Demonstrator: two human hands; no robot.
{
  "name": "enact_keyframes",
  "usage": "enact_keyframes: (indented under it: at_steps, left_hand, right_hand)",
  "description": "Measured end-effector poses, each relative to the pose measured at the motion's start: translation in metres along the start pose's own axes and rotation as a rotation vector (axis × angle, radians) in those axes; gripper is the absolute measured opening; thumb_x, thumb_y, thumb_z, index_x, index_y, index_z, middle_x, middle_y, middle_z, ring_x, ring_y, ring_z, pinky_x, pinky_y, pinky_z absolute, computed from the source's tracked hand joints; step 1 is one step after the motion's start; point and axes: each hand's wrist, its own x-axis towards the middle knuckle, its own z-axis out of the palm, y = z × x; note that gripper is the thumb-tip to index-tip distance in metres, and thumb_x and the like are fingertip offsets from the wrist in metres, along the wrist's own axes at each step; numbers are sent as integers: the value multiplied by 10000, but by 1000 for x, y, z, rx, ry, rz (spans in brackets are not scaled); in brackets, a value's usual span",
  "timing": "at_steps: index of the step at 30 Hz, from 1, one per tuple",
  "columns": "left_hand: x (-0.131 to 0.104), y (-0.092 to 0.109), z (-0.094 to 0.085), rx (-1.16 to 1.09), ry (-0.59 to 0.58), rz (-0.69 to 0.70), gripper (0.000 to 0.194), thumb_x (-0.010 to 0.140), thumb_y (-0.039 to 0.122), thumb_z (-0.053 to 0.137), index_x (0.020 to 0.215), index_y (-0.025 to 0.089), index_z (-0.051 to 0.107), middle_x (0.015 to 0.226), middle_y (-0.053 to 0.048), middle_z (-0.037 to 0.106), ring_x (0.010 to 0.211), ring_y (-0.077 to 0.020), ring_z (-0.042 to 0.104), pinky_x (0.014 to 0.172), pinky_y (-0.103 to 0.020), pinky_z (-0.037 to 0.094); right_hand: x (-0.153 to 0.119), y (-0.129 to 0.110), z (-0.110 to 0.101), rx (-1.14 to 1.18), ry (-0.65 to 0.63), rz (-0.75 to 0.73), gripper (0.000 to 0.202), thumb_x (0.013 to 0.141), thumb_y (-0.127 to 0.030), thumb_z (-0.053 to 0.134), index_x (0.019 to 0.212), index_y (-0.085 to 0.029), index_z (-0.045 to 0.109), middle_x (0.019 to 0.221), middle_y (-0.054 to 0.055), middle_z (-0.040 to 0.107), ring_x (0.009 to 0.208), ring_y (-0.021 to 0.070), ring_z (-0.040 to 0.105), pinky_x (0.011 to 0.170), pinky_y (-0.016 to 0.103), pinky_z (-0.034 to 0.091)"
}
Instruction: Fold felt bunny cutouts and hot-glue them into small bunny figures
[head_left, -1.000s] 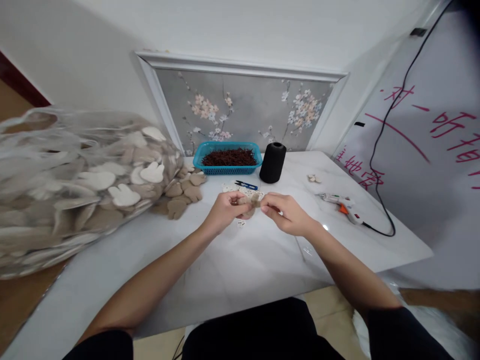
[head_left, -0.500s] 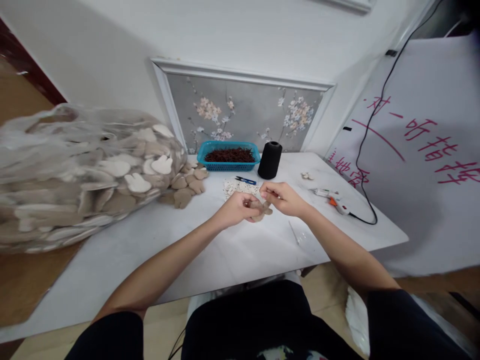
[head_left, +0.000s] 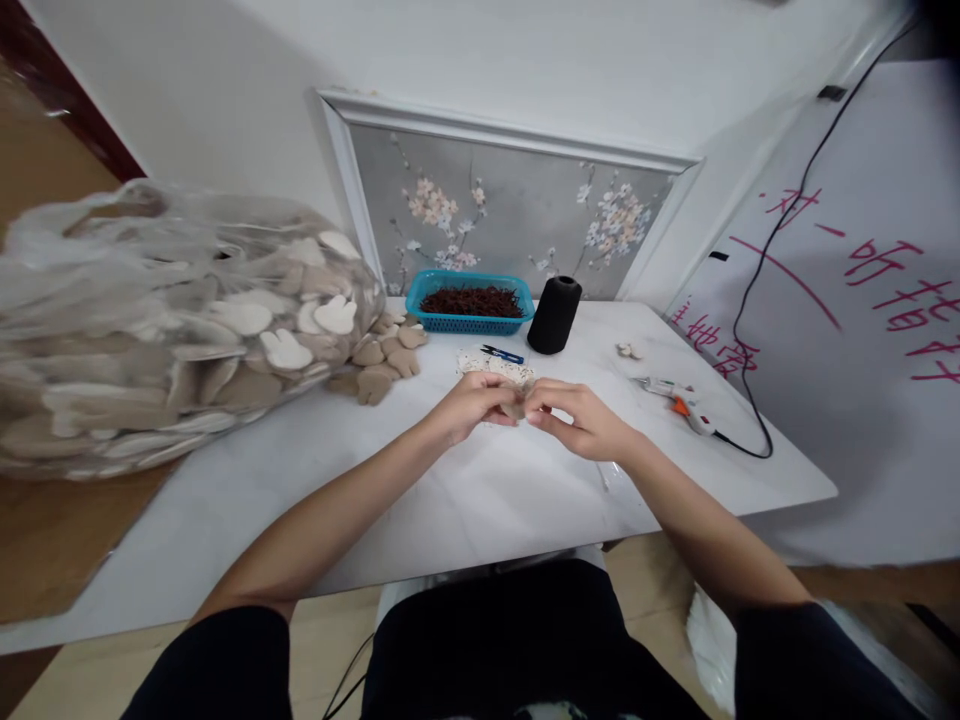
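Holding beige fabric piece [head_left: 513,408] in left hand [head_left: 480,405], pinched between thumb and fingers over the bench [head_left: 465,500]. Meeting its right edge with the fingertips of right hand [head_left: 576,418], narrow at the tips; can't tell if gripping or just touching. Just behind, can see blue-handled thread snips [head_left: 504,354] by speckled white scraps [head_left: 471,362]. Farther back, can see blue basket [head_left: 469,325] beside black thread cone [head_left: 553,318]. Off right, can see glue gun [head_left: 702,421]; off left, clear bag [head_left: 180,235] of bunny-shaped pieces [head_left: 335,315].
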Motion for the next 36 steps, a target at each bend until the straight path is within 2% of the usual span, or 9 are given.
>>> enact_keyframes:
  at_steps: [7, 14, 19, 21, 24, 26, 30, 33, 36]
  left_hand:
    - [4, -9, 1, 91, -62, -36, 240, 594, 244, 704, 765, 86, 643, 703, -31, 608, 661, -83, 575, 603, -204, 507]
    - [6, -6, -2, 200, -44, -63, 253, 608, 286, 724, 739, 78, 661, 616, -8, 558, 571, -47, 522, 537, -150, 449]
    - [15, -7, -15, 153, -59, -35, 276, 594, 286, 754, 778, 95, 676, 668, -13, 595, 620, -61, 562, 553, -151, 491]
    - [20, -12, -22, 67, 2, -4, 322, 579, 302, 770, 822, 111, 680, 723, -24, 623, 649, -80, 588, 556, -170, 517]
    - [28, -23, -25, -80, 196, 54, 366, 570, 328, 780, 856, 127, 671, 744, -18, 626, 626, -76, 585, 520, -164, 515]
    - [31, -32, -24, -145, 307, 81, 350, 572, 335, 779, 823, 121, 660, 706, -4, 606, 583, -59, 559, 497, -151, 501]
    - [35, -44, -22, -189, 451, 84, 348, 547, 341, 788, 756, 110, 632, 638, 18, 557, 551, -55, 525, 483, -166, 501]
    - [37, -48, -24, -136, 473, 59, 342, 553, 337, 778, 755, 108, 624, 624, 16, 555, 574, -64, 538, 492, -158, 492]
    - [38, -49, -25, -24, 401, 50, 273, 601, 315, 739, 719, 103, 615, 595, 20, 548, 551, -50, 530, 499, -135, 467]
  right_hand:
    - [22, 47, 0, 89, 123, 41, 192, 924, -262, 474, 776, -161, 542, 735, 19, 510, 644, 111, 459, 589, 241, 362]
    - [18, 83, 7, 135, 120, 90, 172, 895, -235, 505, 750, -152, 546, 704, 11, 501, 622, 103, 431, 570, 236, 332]
    - [11, 96, 13, 208, 85, 176, 123, 852, -151, 492, 737, -148, 535, 714, 8, 514, 629, 103, 439, 574, 230, 332]
    - [9, 98, 16, 231, 91, 200, 133, 852, -157, 494, 722, -149, 517, 699, 3, 496, 617, 101, 422, 567, 229, 327]
    - [8, 98, 25, 227, 124, 183, 181, 886, -206, 500, 714, -153, 512, 674, -3, 454, 606, 100, 400, 568, 231, 327]
    - [8, 97, 31, 196, 130, 156, 176, 905, -210, 487, 743, -157, 532, 691, 5, 467, 633, 107, 427, 596, 238, 346]
    - [7, 95, 38, 90, 125, 131, 148, 915, -192, 460, 792, -169, 539, 742, 34, 519, 707, 142, 479, 661, 274, 389]
    - [5, 93, 39, 20, 145, 103, 132, 913, -178, 442, 814, -176, 528, 758, 46, 534, 732, 162, 490, 675, 291, 408]
    - [4, 92, 37, -20, 153, 69, 125, 913, -171, 427, 827, -180, 516, 760, 49, 533, 734, 169, 489, 676, 297, 416]
